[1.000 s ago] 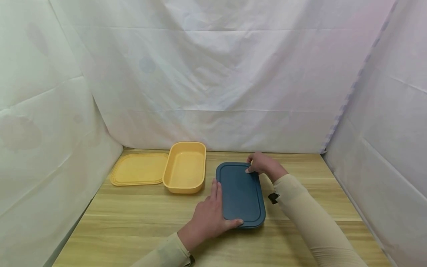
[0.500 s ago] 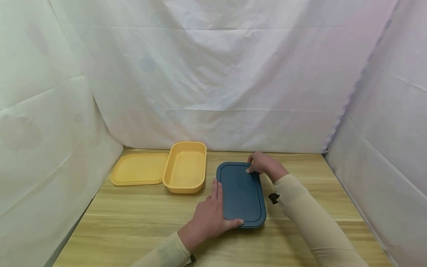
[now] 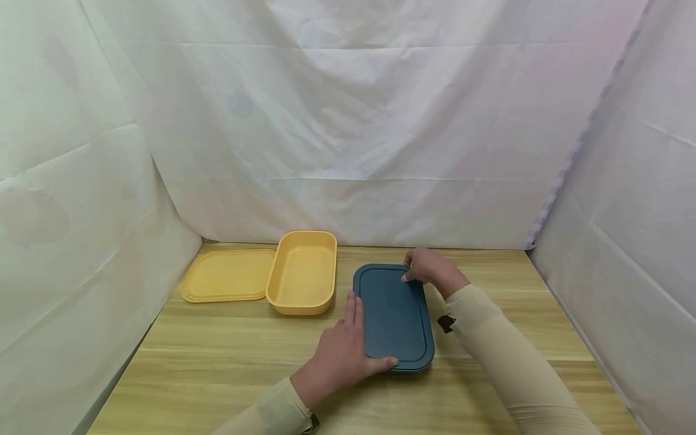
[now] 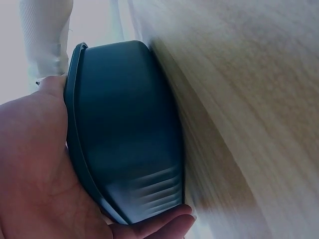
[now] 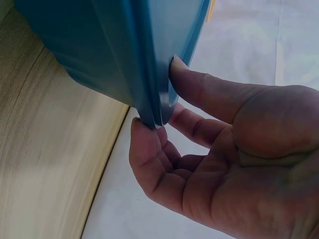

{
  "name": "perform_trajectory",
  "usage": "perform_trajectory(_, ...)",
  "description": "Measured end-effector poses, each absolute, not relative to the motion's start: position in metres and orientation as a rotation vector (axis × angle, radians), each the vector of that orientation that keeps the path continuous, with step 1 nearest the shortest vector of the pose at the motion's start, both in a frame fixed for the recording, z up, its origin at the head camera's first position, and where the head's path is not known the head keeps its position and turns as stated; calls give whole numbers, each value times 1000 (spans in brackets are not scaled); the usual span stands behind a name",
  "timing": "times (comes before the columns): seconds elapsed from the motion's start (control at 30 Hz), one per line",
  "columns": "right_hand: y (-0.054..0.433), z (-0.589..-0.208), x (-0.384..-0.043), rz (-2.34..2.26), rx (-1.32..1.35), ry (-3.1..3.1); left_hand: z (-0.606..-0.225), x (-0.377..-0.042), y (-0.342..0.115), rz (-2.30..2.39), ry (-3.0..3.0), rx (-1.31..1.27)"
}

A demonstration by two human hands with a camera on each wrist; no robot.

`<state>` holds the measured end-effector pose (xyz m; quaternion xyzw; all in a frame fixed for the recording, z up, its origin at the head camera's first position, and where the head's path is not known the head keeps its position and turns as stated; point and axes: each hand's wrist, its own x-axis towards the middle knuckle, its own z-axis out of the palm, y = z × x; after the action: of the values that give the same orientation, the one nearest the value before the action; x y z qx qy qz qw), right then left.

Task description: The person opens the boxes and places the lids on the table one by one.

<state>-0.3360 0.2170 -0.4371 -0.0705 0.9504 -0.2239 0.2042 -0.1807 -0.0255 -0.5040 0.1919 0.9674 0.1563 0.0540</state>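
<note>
A dark blue rectangular food container (image 4: 127, 109) stands on the table with its lid (image 3: 391, 320) on top. My left hand (image 3: 339, 356) holds its near left corner, the fingers along the ribbed side and the thumb over the lid's near edge. At the far right corner, my right hand (image 3: 432, 269) pinches the lid's rim. In the right wrist view the thumb (image 5: 199, 89) presses on the lid's top while curled fingers sit under the rim. The container's inside is hidden by the lid.
Left of the blue container stands a yellow food container (image 3: 302, 275) without a lid, nothing inside it. A yellow lid (image 3: 231, 275) lies flat beside it, further left. White cloth sheets (image 3: 348, 121) enclose the wooden table (image 3: 217, 356) at back and sides.
</note>
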Motion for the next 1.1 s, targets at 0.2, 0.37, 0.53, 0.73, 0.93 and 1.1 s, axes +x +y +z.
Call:
perform_trajectory(0.2,216,-437,-335,-614,-197,2656,-502,-181,-25,463,2937,584)
perform_trajectory(0.37,216,-437,-336,-608,-191,2660,-501,-179,-25,458,2942,590)
perform_trajectory(0.53,216,-438,-336,-615,-184,2661,-500,-179,-25,434,2948,588)
perform_trajectory(0.73,216,-438,-336,-612,-178,2674,-501,-180,-24,415,2951,590)
perform_trajectory(0.93,215,-438,-335,-607,-174,2684,-502,-180,-24,387,2961,596)
perform_trajectory(1.1,214,-438,-335,-595,-174,2692,-503,-180,-24,380,2958,596)
